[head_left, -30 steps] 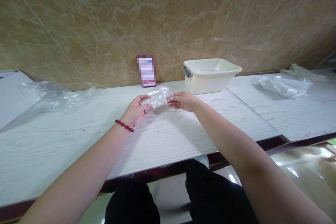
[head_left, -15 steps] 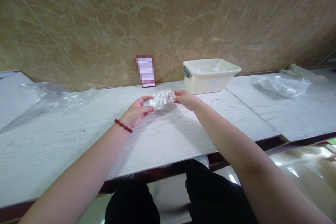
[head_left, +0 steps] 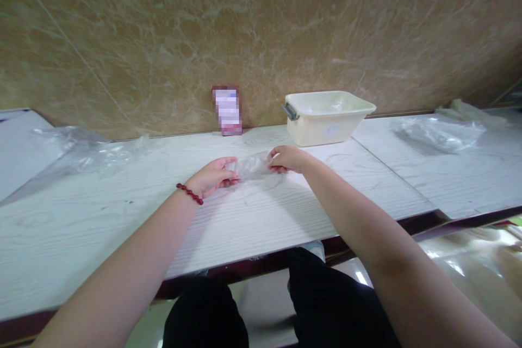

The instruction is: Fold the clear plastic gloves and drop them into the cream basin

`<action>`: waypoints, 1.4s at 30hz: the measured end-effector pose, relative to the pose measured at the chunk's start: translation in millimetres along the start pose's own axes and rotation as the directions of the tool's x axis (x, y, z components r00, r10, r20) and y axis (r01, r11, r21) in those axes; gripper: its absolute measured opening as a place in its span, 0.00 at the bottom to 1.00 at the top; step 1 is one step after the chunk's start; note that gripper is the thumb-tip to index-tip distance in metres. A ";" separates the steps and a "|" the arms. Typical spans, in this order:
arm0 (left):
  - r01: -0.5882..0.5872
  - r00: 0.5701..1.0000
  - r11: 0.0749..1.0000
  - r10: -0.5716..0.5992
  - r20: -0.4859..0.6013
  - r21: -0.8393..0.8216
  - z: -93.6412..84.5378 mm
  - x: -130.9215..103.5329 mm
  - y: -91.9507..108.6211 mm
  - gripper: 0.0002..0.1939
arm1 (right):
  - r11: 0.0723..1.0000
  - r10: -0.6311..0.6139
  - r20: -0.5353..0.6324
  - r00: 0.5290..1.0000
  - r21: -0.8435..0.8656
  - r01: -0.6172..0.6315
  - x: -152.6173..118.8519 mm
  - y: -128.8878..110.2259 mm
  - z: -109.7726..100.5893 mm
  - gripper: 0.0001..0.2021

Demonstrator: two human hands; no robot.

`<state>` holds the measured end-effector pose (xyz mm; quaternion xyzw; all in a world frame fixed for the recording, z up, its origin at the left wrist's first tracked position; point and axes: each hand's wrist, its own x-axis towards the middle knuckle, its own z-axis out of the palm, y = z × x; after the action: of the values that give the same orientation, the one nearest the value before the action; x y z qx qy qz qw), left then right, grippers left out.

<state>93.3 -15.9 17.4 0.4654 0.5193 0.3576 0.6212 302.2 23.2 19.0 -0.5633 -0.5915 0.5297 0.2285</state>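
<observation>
Between my two hands is a small clear plastic bag (head_left: 253, 165), held just over the white wood-grain table (head_left: 261, 212). My left hand (head_left: 214, 176), with a red bead bracelet at the wrist, pinches the bag's left end between thumb and fingers. At its right end, the thumb and fingers of my right hand (head_left: 287, 159) are closed on the plastic. What the bag holds, if anything, I cannot make out.
A cream plastic bin (head_left: 322, 129) with a grey handle stands by the marbled wall. Left of it a blurred phone-like object (head_left: 228, 111) leans upright. Crumpled clear plastic lies at left (head_left: 98, 155) and right (head_left: 444, 133). The table's front edge is near my knees.
Both hands have come slightly lower and nearer with the bag. The bag now looks flatter and more stretched out, less bunched up than before.
</observation>
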 end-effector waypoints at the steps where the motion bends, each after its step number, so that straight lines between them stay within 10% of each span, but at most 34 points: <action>1: 0.004 1.000 1.000 -0.004 -0.009 0.009 0.2 0.2 -0.5 0.29 | 0.998 0.003 -0.029 1.000 -0.061 -0.005 0.9 1.0 -1.0 0.08; 7: 0.008 0.995 0.996 0.001 -0.103 0.088 3.3 -0.5 -2.1 0.33 | 0.842 -0.376 -0.368 0.850 -0.518 0.149 4.7 1.8 -8.3 0.03; 15: 0.028 0.994 0.983 -0.008 -0.109 0.181 11.8 -5.1 0.0 0.36 | 0.517 -0.676 0.048 0.735 -0.680 0.520 -7.7 -4.4 4.0 0.12; 26: -0.096 0.989 0.934 0.129 -0.075 0.344 21.2 -3.9 -8.2 0.29 | 0.419 -0.537 0.196 0.821 -0.782 0.461 -15.6 2.7 71.9 0.22; 42: 0.023 0.991 0.958 0.017 -0.136 0.287 22.6 -7.9 -5.3 0.35 | 0.482 -0.234 -0.016 0.972 -0.870 0.101 -5.3 8.0 48.8 0.26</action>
<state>113.6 -29.5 15.4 0.5241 0.6081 0.3084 0.5103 264.6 -1.2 -2.7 -0.5749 -0.8121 0.0995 0.0056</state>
